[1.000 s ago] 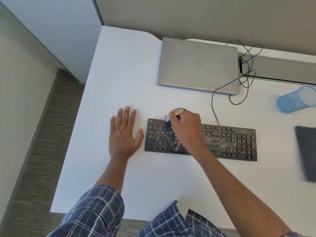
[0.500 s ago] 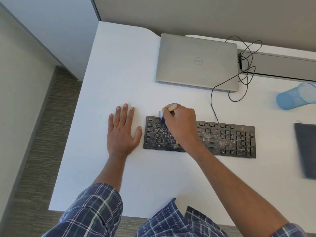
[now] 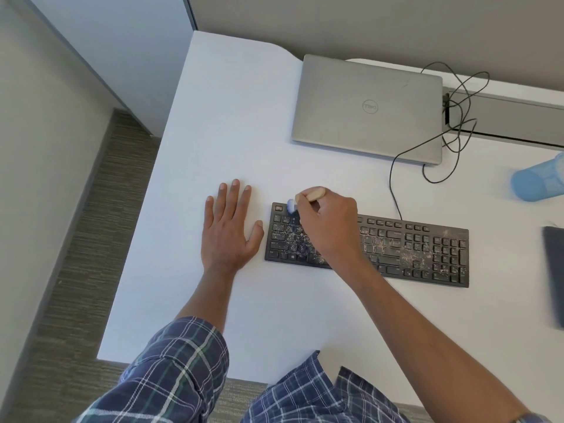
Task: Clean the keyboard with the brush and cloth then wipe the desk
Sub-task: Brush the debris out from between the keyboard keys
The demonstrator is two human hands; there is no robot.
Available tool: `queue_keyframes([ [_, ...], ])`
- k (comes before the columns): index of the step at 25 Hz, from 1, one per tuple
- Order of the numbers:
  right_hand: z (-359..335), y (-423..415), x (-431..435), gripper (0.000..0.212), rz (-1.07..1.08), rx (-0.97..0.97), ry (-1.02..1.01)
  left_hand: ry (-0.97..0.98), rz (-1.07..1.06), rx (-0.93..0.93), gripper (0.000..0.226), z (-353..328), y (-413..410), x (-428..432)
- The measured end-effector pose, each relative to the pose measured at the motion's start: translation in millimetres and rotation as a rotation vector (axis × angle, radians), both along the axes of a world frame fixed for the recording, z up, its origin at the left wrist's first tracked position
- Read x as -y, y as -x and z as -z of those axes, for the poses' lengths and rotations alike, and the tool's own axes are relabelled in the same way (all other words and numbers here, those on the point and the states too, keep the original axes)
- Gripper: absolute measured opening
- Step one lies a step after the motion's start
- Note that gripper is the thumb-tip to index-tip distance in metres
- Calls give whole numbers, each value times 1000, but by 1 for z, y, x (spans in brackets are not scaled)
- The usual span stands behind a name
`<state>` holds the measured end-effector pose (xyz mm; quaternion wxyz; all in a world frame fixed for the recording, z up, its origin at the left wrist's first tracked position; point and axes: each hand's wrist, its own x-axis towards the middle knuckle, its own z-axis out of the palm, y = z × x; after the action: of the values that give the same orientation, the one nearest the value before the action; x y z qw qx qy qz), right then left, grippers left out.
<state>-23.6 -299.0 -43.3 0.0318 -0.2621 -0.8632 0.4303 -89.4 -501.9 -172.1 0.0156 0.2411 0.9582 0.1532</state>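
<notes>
Since a second ago the brush (image 3: 315, 193) has crept slightly toward the left end of the keyboard (image 3: 421, 251), its pale bristles now on the top key row near that corner. The right hand (image 3: 331, 228) grips the wooden handle with fingers curled tight over the keyboard's left half. The left hand (image 3: 229, 232) lies flat on the desk (image 3: 244, 117), fingers straight and spread, just left of the keyboard. A dark cloth (image 3: 554, 276) lies well right of the keyboard.

cloth (image 3: 554, 276) and blue cup (image 3: 534, 181) cut off right, brush (image 3: 316, 193) tip blurred
</notes>
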Motion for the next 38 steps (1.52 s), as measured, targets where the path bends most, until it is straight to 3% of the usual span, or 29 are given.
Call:
queue_keyframes([
  [9,12,-1,6,29,-88,93,-75,-5,-1,0,81,0,0,0],
  [13,1,6,4,27,-50,55,-1,1,2,3,82,0,0,0],
  [20,12,13,15,25,-100,56,-60,-6,-2,4,81,0,0,0],
  [28,3,24,13,26,-79,16,-17,8,-23,-6,63,1,0,-1],
  [38,12,-6,39,27,-170,111,-103,1,-18,-8,62,-1,0,-1],
])
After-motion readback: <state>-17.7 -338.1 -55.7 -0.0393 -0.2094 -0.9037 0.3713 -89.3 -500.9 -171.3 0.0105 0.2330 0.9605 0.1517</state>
